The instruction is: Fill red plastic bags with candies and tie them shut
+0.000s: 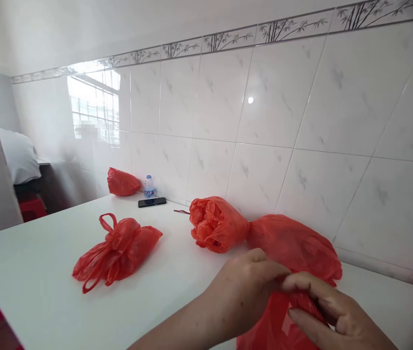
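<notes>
My left hand (245, 287) and my right hand (332, 311) meet at the lower right, both pinching the thin plastic of a red plastic bag (294, 245) that lies on the white table (39, 272) against the tiled wall. The fingers of both hands are closed on the bag's loose film. The far end of this bag is a bundled roll of red bags (215, 223). A tied red bag (119, 250) with loop handles lies to the left, apart from my hands.
Another red bag (122, 182), a small water bottle (148, 187) and a black phone (152, 201) sit at the far end by the wall. A white tiled wall (265, 121) runs along the table's right side. A bed with a white cover (19, 155) stands beyond.
</notes>
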Available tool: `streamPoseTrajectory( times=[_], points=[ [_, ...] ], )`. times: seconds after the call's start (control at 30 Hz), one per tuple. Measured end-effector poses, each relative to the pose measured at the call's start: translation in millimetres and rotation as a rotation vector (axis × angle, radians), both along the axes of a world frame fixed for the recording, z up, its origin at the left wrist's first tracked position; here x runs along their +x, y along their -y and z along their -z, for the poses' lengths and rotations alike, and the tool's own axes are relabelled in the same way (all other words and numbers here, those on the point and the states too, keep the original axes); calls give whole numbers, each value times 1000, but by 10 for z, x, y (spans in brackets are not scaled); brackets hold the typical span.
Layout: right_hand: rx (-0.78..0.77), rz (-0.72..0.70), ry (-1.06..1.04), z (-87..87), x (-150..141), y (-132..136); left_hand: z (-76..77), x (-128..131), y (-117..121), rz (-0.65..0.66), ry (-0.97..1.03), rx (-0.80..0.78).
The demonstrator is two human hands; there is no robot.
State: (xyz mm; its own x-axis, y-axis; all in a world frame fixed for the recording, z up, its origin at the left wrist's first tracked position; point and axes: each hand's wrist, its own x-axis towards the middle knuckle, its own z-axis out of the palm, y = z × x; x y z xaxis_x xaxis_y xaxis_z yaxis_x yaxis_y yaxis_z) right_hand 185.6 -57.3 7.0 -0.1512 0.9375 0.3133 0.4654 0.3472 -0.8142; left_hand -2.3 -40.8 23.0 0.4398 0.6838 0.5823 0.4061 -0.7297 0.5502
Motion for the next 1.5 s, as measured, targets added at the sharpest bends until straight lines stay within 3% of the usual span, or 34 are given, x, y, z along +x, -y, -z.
streamPoseTrajectory(
  times=[0.27, 0.37, 0.5, 0.7, 0.77, 0.87, 0.93, 1.03, 1.1, 1.13, 1.23, 1.3, 1.4, 1.5],
  points=[
    [107, 356, 246, 68, 95, -235, 67, 14, -30, -63, -167, 93],
    [138, 414, 279, 94, 48, -250, 64, 28, -41, -98, -180, 81],
    [104, 339, 147, 95, -60, -240, 58, 23, -53, -126, -181, 66],
    [-20, -47, -189, -23, -66, -137, 77, 4, -87, -127, -114, 50],
    [-33, -55, -275, -38, -30, -125, 63, -1, -78, -138, -95, 35],
    [-16, 109, -363, 11, 35, -211, 17, -19, -14, -123, -129, 6],
    [6, 263, -384, 104, 95, -343, -19, -38, 51, -23, -214, -19],
    [22, 451, -340, 363, 212, -596, -48, -59, 124, 323, -409, -85],
    [-14, 481, -282, 614, 282, -747, -36, -57, 138, 499, -538, -120],
    [-43, 461, -257, 751, 306, -806, -22, -52, 138, 526, -584, -132],
    [-132, 352, -225, 1126, 330, -913, 29, -40, 142, 468, -626, -148],
    [-154, 327, -193, 1289, 324, -939, 55, -35, 153, 426, -602, -172],
    [-127, 392, -115, 1375, 328, -940, 106, 6, 141, 356, -465, -156],
    [-117, 400, -107, 1363, 354, -910, 249, 124, 55, 281, -342, -45]
  ],
)
